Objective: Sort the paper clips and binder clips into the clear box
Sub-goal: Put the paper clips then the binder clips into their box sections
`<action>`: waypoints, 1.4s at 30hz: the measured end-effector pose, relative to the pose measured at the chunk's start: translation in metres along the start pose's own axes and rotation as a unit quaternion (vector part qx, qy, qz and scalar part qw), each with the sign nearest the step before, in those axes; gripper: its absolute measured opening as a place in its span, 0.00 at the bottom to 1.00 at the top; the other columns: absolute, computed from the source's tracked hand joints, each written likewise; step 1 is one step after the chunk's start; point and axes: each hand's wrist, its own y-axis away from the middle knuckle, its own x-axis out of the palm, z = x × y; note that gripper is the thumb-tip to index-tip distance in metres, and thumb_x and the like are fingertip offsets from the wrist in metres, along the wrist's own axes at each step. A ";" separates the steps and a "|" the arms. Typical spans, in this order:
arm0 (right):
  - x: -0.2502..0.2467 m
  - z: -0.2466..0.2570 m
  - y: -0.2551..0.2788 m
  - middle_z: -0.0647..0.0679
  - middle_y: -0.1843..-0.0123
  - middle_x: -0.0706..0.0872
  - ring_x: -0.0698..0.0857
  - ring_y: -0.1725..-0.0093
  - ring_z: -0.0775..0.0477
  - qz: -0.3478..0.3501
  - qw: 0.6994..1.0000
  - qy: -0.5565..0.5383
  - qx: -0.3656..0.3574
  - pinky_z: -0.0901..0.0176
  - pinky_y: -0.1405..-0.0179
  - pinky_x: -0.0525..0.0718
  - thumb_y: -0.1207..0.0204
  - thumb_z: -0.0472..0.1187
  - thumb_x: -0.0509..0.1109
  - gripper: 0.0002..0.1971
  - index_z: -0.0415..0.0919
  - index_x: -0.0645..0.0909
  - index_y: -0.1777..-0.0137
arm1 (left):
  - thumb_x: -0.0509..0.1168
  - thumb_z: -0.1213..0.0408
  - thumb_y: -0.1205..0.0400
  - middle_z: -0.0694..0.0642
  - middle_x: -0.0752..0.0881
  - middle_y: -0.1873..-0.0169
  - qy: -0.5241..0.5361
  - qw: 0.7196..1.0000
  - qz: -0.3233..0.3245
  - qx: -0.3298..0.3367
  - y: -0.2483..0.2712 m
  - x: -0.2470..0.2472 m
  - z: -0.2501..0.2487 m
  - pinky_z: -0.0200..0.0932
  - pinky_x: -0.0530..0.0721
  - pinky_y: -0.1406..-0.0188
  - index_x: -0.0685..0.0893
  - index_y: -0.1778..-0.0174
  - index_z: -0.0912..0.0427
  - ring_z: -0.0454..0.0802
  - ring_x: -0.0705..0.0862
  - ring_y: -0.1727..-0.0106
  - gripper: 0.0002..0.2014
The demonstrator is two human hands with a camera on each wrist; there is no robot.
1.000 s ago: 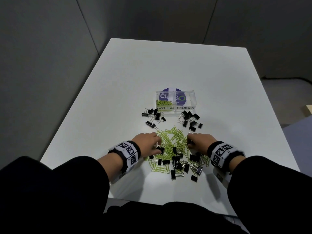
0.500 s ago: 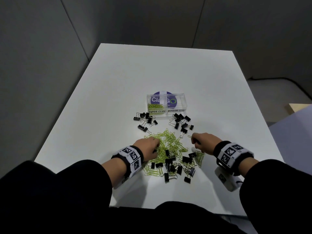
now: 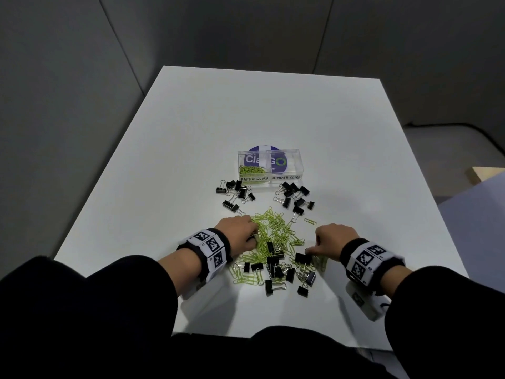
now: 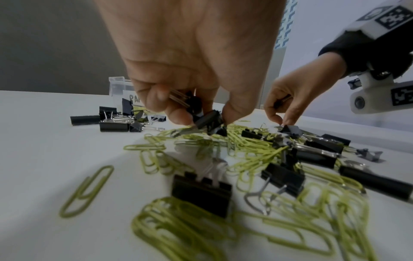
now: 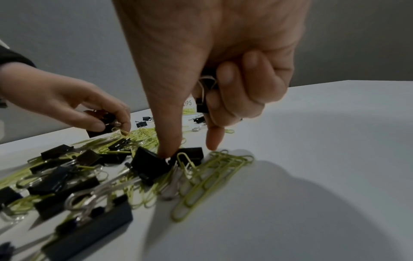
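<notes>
1. Clear box (image 3: 284, 170) stands mid-table beyond the pile; two compartments labelled PAPER CLIPS (left) and BINDER CLIPS (right). Left one holds a few green paper clips (image 3: 251, 170); right one looks empty.
2. Mixed pile (image 3: 276, 250) of green paper clips and black binder clips lies near the table's front edge, between both hands. Two loose groups of binder clips (image 3: 293, 196) sit just in front of the box, left and right.
3. Left hand (image 3: 240, 232) is at the pile's left edge; fingers curled, thumb and forefinger pinching a binder clip (image 4: 211, 121) just above the paper clips, more binder clips tucked in the palm.
4. Right hand (image 3: 332, 239) is at the pile's right edge; back fingers curled round a stashed binder clip (image 5: 204, 91), thumb and forefinger tips down at another binder clip (image 5: 149, 163) still lying on the pile. Thumb touches it; pinch not closed, as far as I can tell.
5. Step in hand: likely picking binder clips out of the pile, collecting several per hand.
6. Next probably: close the right pinch, lift without dragging tangled paper clips, then carry both handfuls to the right compartment.
7. Most of the sorting is not yet done.
</notes>
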 end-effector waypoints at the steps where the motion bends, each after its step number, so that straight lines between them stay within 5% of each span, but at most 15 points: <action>1: 0.001 0.001 0.000 0.47 0.60 0.84 0.79 0.62 0.48 0.004 1.000 0.000 0.003 0.64 0.71 0.72 0.27 0.64 0.65 0.25 0.39 0.80 0.56 | 0.57 0.53 0.17 0.56 0.80 0.47 0.000 1.000 0.003 -0.005 0.000 -0.001 0.001 0.48 0.84 0.49 0.78 0.41 0.59 0.54 0.81 0.49 0.16; 4: 0.001 0.005 -0.002 0.49 0.66 0.78 0.78 0.63 0.47 0.003 1.000 -0.022 0.016 0.65 0.75 0.66 0.28 0.59 0.67 0.19 0.42 0.74 0.63 | 0.55 0.55 0.16 0.57 0.78 0.45 0.014 1.000 0.014 -0.023 -0.003 -0.003 0.003 0.48 0.84 0.51 0.78 0.42 0.60 0.54 0.81 0.49 0.15; 9: 0.000 0.011 -0.006 0.48 0.63 0.79 0.77 0.63 0.46 0.007 0.997 -0.069 0.021 0.65 0.73 0.68 0.30 0.52 0.67 0.13 0.42 0.74 0.62 | 0.56 0.56 0.15 0.58 0.76 0.41 0.061 0.996 0.050 -0.042 -0.006 -0.002 0.007 0.47 0.81 0.46 0.77 0.39 0.60 0.55 0.81 0.45 0.15; 16: -0.014 0.010 -0.011 0.44 0.54 0.84 0.78 0.58 0.46 -0.002 0.989 -0.147 0.009 0.59 0.63 0.74 0.27 0.52 0.66 0.18 0.37 0.79 0.46 | 0.55 0.57 0.14 0.57 0.76 0.39 0.116 0.991 0.055 -0.049 -0.008 -0.012 0.017 0.46 0.80 0.40 0.76 0.37 0.61 0.53 0.80 0.43 0.15; 22: -0.044 0.014 -0.033 0.40 0.46 0.84 0.79 0.56 0.45 -0.067 0.979 -0.194 -0.021 0.58 0.64 0.75 0.26 0.46 0.67 0.16 0.36 0.76 0.43 | 0.53 0.60 0.13 0.57 0.78 0.51 0.173 0.984 0.021 -0.041 -0.021 -0.032 0.021 0.38 0.73 0.54 0.76 0.42 0.65 0.47 0.75 0.54 0.13; 27: -0.065 0.026 -0.065 0.39 0.43 0.80 0.80 0.53 0.39 -0.120 0.983 -0.138 -0.014 0.53 0.58 0.75 0.23 0.41 0.64 0.14 0.36 0.72 0.41 | 0.56 0.61 0.14 0.58 0.78 0.40 0.115 0.993 -0.028 -0.015 -0.045 -0.048 0.024 0.39 0.76 0.44 0.78 0.37 0.62 0.52 0.80 0.44 0.14; 33: -0.056 0.027 -0.091 0.35 0.38 0.75 0.79 0.42 0.33 -0.139 0.987 -0.084 -0.005 0.46 0.51 0.78 0.22 0.33 0.60 0.15 0.34 0.69 0.36 | 0.61 0.62 0.17 0.58 0.80 0.40 0.043 0.998 -0.037 0.030 -0.076 -0.044 0.019 0.44 0.81 0.41 0.80 0.37 0.62 0.54 0.81 0.42 0.14; 39: -0.046 0.012 -0.086 0.41 0.30 0.74 0.74 0.33 0.36 -0.165 0.984 -0.058 -0.037 0.45 0.38 0.74 0.22 0.43 0.65 0.23 0.43 0.66 0.27 | 0.62 0.61 0.18 0.56 0.77 0.34 -0.004 0.996 -0.059 0.069 -0.086 -0.039 0.019 0.49 0.79 0.35 0.75 0.29 0.56 0.54 0.77 0.35 0.20; 42: -0.044 0.010 -0.073 0.42 0.33 0.77 0.75 0.34 0.38 -0.189 0.979 -0.033 -0.070 0.48 0.40 0.73 0.21 0.41 0.64 0.20 0.43 0.70 0.30 | 0.62 0.57 0.18 0.53 0.76 0.32 -0.022 0.993 -0.086 0.082 -0.079 -0.044 0.018 0.47 0.74 0.30 0.73 0.28 0.53 0.51 0.75 0.32 0.21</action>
